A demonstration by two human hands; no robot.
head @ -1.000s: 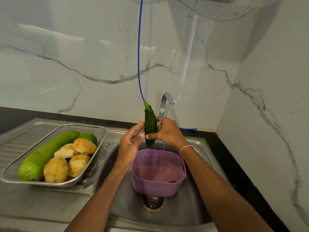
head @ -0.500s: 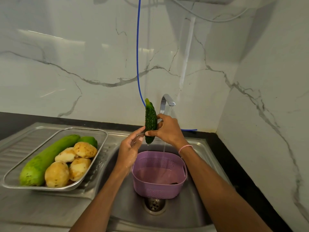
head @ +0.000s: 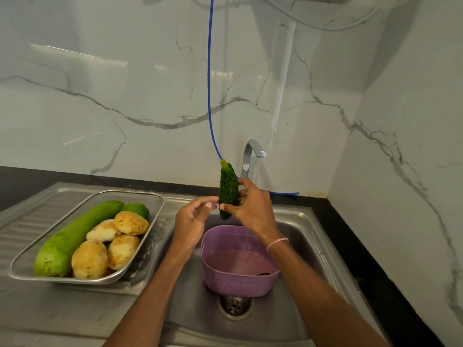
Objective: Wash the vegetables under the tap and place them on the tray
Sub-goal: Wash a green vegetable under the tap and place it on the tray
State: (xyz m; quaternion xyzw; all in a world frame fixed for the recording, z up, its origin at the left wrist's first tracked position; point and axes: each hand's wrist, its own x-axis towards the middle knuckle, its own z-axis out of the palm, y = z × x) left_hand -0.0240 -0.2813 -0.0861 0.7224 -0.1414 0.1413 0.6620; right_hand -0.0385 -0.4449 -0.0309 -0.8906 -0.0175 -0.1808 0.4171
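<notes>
From my end, the left forearm (head: pixel 155 291) and right forearm (head: pixel 310 284) come up bare from the bottom edge and converge toward the middle. My right hand (head: pixel 253 206) is raised, thumb in front and fingers curled round behind a bitter gourd (head: pixel 228 189), holding it upright by its lower half. A pink thread band (head: pixel 276 242) sits on that wrist. My left hand (head: pixel 191 221) is just beside it and a touch lower, fingers loosely extended toward the right hand. Their tips reach the gourd's left edge, though I cannot tell whether they touch. It grips nothing.
</notes>
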